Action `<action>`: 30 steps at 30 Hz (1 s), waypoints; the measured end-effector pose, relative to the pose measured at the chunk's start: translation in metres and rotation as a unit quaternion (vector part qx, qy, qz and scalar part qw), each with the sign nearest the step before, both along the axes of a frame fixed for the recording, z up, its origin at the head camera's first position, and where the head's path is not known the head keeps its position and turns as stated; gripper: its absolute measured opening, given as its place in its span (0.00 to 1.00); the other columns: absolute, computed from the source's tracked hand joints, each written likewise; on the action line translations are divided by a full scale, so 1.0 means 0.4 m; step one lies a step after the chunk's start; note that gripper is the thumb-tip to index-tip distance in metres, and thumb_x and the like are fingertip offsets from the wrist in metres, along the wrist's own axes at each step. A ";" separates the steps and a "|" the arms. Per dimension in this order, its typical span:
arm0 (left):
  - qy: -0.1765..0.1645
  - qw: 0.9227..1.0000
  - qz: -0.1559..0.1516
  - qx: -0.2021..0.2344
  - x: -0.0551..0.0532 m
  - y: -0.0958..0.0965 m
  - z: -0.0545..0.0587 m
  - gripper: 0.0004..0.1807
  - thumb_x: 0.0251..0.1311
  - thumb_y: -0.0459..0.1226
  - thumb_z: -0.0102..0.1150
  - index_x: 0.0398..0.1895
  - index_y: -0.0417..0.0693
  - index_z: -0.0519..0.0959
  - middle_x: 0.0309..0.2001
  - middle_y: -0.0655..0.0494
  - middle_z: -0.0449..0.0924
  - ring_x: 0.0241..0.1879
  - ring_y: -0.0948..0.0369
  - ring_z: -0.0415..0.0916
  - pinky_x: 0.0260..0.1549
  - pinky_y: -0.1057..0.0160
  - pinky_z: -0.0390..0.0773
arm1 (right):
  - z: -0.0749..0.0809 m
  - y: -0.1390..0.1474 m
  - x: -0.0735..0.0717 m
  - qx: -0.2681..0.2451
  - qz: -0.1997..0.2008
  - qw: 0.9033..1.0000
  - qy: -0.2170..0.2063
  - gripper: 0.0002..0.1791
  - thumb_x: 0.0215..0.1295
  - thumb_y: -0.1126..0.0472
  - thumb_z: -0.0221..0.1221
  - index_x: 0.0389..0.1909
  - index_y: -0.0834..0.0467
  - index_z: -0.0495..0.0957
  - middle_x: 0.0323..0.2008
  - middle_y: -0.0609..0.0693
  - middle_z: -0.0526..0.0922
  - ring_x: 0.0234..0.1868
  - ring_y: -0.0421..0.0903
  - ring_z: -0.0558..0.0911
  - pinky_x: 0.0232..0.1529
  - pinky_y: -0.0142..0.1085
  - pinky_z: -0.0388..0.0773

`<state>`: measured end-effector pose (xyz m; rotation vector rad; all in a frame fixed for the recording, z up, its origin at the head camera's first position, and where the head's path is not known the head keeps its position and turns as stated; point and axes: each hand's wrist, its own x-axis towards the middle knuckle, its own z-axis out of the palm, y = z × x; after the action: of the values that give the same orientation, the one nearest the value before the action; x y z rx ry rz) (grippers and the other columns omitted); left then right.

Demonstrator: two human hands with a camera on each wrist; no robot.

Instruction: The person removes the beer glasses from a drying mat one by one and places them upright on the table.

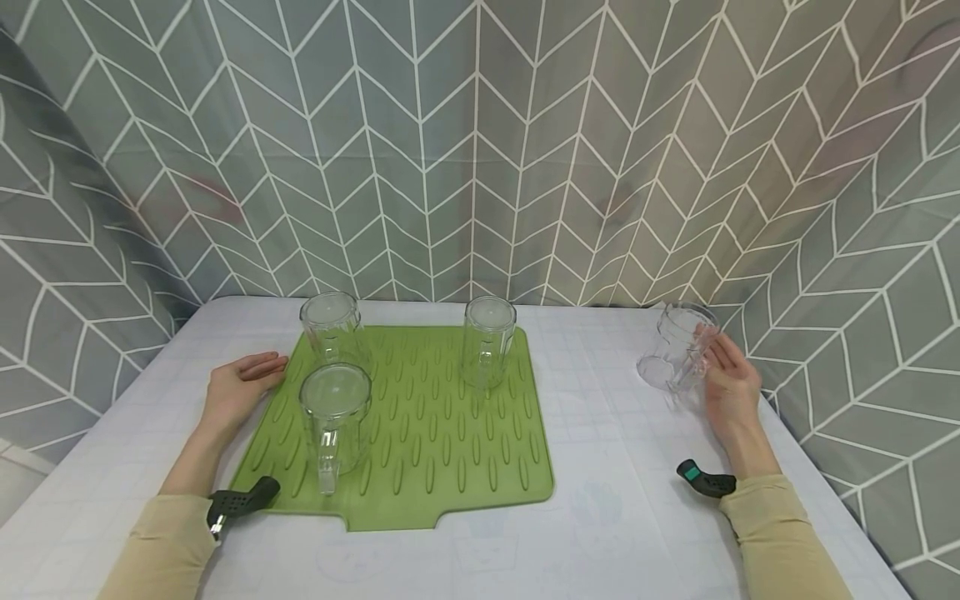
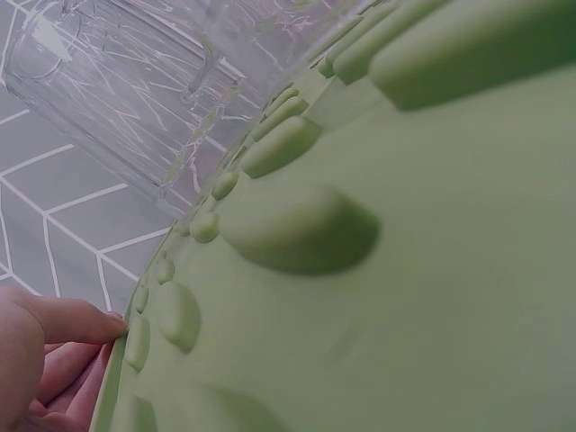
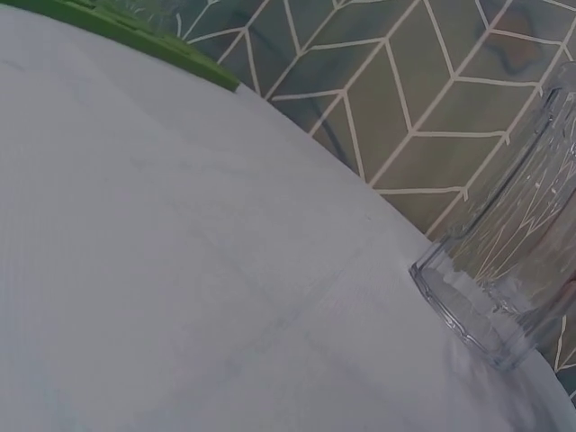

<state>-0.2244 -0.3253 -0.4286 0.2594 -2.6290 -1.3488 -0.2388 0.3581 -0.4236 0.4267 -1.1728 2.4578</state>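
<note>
At the right of the table a clear glass mug point(image 1: 675, 346) stands on the white cloth. My right hand point(image 1: 729, 387) holds it from the right, fingers partly seen through the glass. In the right wrist view the mug point(image 3: 477, 310) shows at the right edge, with most of that hand out of frame. My left hand point(image 1: 236, 390) rests at the left edge of a green ribbed drying mat point(image 1: 420, 492), fingers loosely bent. The left wrist view shows the thumb point(image 2: 81, 319) touching the mat's edge.
Three more glass mugs stand on the mat: one back left point(image 1: 330, 325), one front left point(image 1: 335, 417) and one back right point(image 1: 487, 342). White cloth point(image 1: 600, 467) covers the table. A grey curtain with white chevron lines point(image 1: 480, 150) hangs behind and beside it.
</note>
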 end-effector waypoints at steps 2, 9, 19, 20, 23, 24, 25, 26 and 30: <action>-0.002 1.000 0.001 -0.001 0.000 0.001 0.000 0.29 0.69 0.42 0.60 0.67 0.33 0.70 0.59 0.38 0.78 0.34 0.93 0.66 0.65 0.43 0.70 | 0.003 0.001 0.000 0.003 -0.009 1.000 -0.002 0.33 0.64 0.87 0.34 0.71 0.73 0.57 0.59 0.58 0.79 0.62 0.47 0.75 0.59 0.27 0.76; -0.004 1.000 0.003 -0.006 -0.001 0.002 -0.003 0.28 0.70 0.41 0.59 0.67 0.33 0.71 0.59 0.39 0.78 0.34 0.93 0.66 0.64 0.44 0.71 | 0.021 0.003 -0.003 -0.038 -0.032 0.998 -0.025 0.27 0.67 0.85 0.44 0.65 0.71 0.69 0.56 0.58 0.81 0.60 0.48 0.78 0.62 0.28 0.76; 0.003 1.000 0.002 -0.019 -0.002 -0.002 -0.006 0.28 0.69 0.42 0.60 0.66 0.34 0.72 0.58 0.40 0.79 0.34 0.92 0.68 0.54 0.72 0.79 | 0.052 -0.002 -0.009 -0.088 -0.078 0.993 0.004 0.23 0.65 0.86 0.43 0.59 0.78 0.71 0.53 0.67 0.83 0.57 0.54 0.83 0.73 0.37 0.66; 0.004 1.000 0.003 -0.020 -0.002 -0.003 -0.006 0.28 0.69 0.42 0.60 0.66 0.35 0.72 0.58 0.40 0.79 0.34 0.92 0.68 0.54 0.72 0.79 | 0.056 -0.004 -0.009 -0.086 -0.082 0.993 0.006 0.22 0.65 0.86 0.43 0.59 0.78 0.71 0.53 0.66 0.83 0.57 0.54 0.83 0.73 0.37 0.66; 0.004 1.000 0.004 -0.022 -0.004 -0.005 -0.006 0.27 0.69 0.42 0.59 0.66 0.35 0.72 0.59 0.40 0.79 0.34 0.92 0.68 0.60 0.62 0.77 | 0.069 -0.013 -0.009 -0.077 -0.093 0.992 0.021 0.23 0.64 0.87 0.45 0.60 0.79 0.70 0.52 0.67 0.83 0.57 0.56 0.82 0.71 0.37 0.69; 0.004 1.000 0.005 -0.023 -0.004 -0.004 -0.006 0.27 0.69 0.42 0.59 0.66 0.35 0.72 0.59 0.40 0.79 0.34 0.92 0.67 0.62 0.57 0.76 | 0.074 -0.017 -0.009 -0.073 -0.097 0.992 0.026 0.23 0.63 0.87 0.45 0.60 0.80 0.69 0.52 0.67 0.83 0.57 0.56 0.82 0.70 0.37 0.70; 0.003 1.000 0.005 -0.024 -0.005 -0.004 -0.006 0.27 0.70 0.42 0.59 0.66 0.35 0.71 0.59 0.40 0.79 0.34 0.92 0.67 0.62 0.53 0.75 | 0.078 -0.020 -0.009 -0.066 -0.101 0.992 0.031 0.23 0.63 0.87 0.46 0.60 0.80 0.69 0.52 0.67 0.84 0.57 0.56 0.82 0.68 0.37 0.72; 0.002 1.000 0.005 -0.024 -0.005 -0.003 -0.006 0.27 0.70 0.42 0.58 0.67 0.35 0.71 0.59 0.39 0.79 0.34 0.92 0.66 0.63 0.49 0.74 | 0.082 -0.022 -0.009 -0.062 -0.102 0.992 0.036 0.23 0.63 0.87 0.46 0.60 0.80 0.69 0.52 0.67 0.84 0.57 0.56 0.82 0.67 0.37 0.72; -0.003 1.000 0.008 -0.024 -0.005 0.000 -0.005 0.27 0.70 0.42 0.58 0.66 0.35 0.71 0.59 0.39 0.79 0.35 0.91 0.64 0.62 0.47 0.74 | 0.098 -0.032 -0.006 -0.043 -0.116 0.991 0.048 0.23 0.62 0.87 0.47 0.59 0.79 0.70 0.52 0.66 0.84 0.55 0.55 0.83 0.63 0.37 0.73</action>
<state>-0.2265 -0.3252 -0.4308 0.2784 -2.6544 -1.2809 -0.2413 0.3454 -0.3845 0.3562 -1.0125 2.2519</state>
